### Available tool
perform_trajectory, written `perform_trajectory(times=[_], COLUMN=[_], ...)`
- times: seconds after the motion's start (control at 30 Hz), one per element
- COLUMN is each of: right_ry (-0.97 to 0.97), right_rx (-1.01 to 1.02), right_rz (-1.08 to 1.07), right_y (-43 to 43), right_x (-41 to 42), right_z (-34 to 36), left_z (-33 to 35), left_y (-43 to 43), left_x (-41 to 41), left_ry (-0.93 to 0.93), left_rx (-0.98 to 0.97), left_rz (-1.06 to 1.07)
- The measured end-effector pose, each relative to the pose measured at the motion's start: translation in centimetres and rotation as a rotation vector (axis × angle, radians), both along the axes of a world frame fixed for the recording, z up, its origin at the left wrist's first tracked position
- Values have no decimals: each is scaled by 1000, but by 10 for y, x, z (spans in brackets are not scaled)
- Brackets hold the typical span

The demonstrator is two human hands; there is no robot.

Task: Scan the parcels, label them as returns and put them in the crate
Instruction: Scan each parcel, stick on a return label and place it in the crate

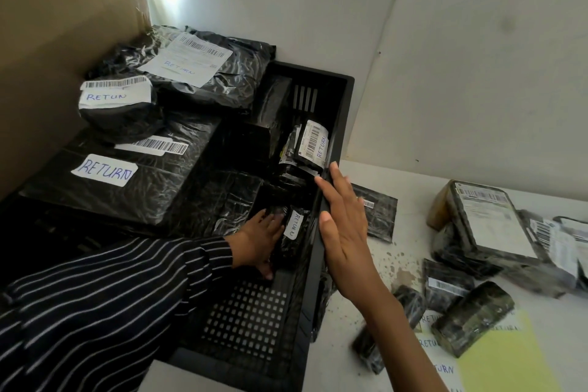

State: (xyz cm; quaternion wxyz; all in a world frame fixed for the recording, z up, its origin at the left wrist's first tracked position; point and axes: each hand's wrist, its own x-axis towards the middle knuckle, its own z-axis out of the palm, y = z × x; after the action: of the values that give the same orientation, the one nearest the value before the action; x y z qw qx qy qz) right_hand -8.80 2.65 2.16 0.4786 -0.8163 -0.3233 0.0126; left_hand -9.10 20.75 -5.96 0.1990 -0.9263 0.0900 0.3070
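Note:
A black plastic crate [342,95] stands at the left of the white table, filled with several black-wrapped parcels marked RETURN. My left hand [259,242], in a striped sleeve, reaches into the crate and holds a small black parcel [291,234] with a RETURN label against the right wall. My right hand [345,232] lies flat with fingers spread on the crate's right rim. Another labelled parcel [310,145] leans against that wall further back. On the table to the right lie unlabelled parcels, among them a boxy one [491,223] and a dark block [471,318].
A large cardboard box [63,41] stands at the far left behind the crate. A flat black pouch [380,213] lies beside the crate. A yellow sheet [506,360] and white strips reading RETURN [428,342] lie at the front right. A white wall rises behind.

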Motion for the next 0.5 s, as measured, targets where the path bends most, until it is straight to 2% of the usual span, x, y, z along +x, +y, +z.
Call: perform_trajectory(times=[0.07, 0.13, 0.2, 0.27, 0.4, 0.5], right_ry=[19, 88, 156, 193, 262, 368], right_rx=[3, 70, 159, 190, 67, -136], right_rz=[29, 79, 89, 17, -166, -122], right_y=[-3, -9, -19, -34, -67, -79], right_x=[2, 2, 2, 1, 0, 2], right_z=[3, 7, 8, 1, -39, -79], left_z=[26, 59, 94, 129, 183, 193], left_y=[-5, -10, -16, -25, -61, -101], left_x=[3, 4, 1, -13, -60, -88], left_ry=[-27, -116, -260, -423, -709, -724], left_rx=[-166, -250, -338, -506, -942, -1185], left_rz=[61, 51, 41, 96, 266, 362])
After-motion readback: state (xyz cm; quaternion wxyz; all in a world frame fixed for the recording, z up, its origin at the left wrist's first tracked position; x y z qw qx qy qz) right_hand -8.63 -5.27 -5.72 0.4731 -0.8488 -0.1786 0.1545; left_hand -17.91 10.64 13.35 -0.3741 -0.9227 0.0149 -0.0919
